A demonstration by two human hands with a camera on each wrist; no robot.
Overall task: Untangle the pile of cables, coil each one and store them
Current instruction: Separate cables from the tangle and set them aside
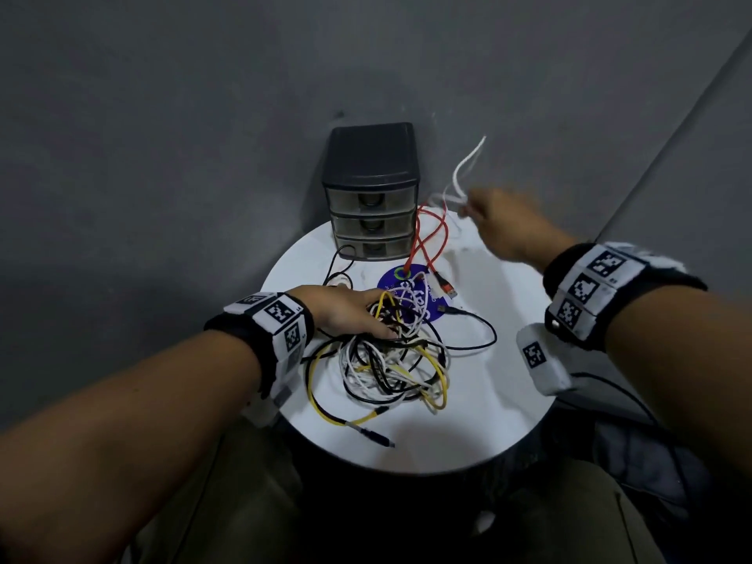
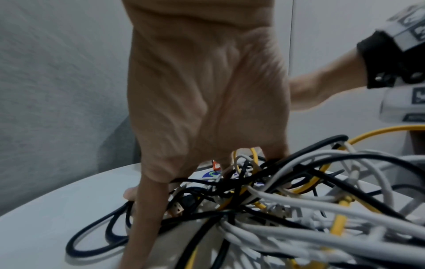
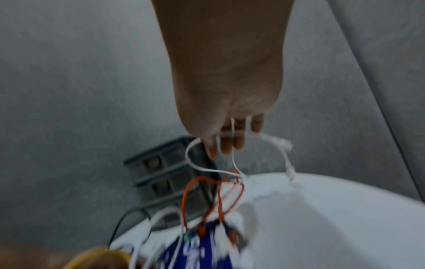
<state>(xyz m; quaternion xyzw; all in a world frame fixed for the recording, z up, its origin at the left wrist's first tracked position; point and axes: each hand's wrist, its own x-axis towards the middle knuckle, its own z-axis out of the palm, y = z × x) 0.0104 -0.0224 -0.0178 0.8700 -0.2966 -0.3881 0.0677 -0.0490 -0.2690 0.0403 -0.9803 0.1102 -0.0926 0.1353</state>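
A tangled pile of black, white and yellow cables (image 1: 390,364) (image 2: 287,205) lies on the round white table (image 1: 468,409). My left hand (image 1: 346,311) (image 2: 202,91) lies flat on the pile's far left part, fingers spread down among the strands. Raised over the table's far right, my right hand (image 1: 496,221) (image 3: 230,138) grips a thin white cable (image 1: 464,173) (image 3: 195,163); its loops stick up above the fist and trail down toward the pile. A red cable (image 1: 435,246) (image 3: 207,193) hangs looped beside it, its plug end on the table.
A dark three-drawer organizer (image 1: 371,193) (image 3: 165,174) stands at the table's far edge, drawers closed. A blue round sticker (image 1: 411,295) lies under the pile's far side. A black cable (image 1: 476,331) loops out to the right. Grey wall behind.
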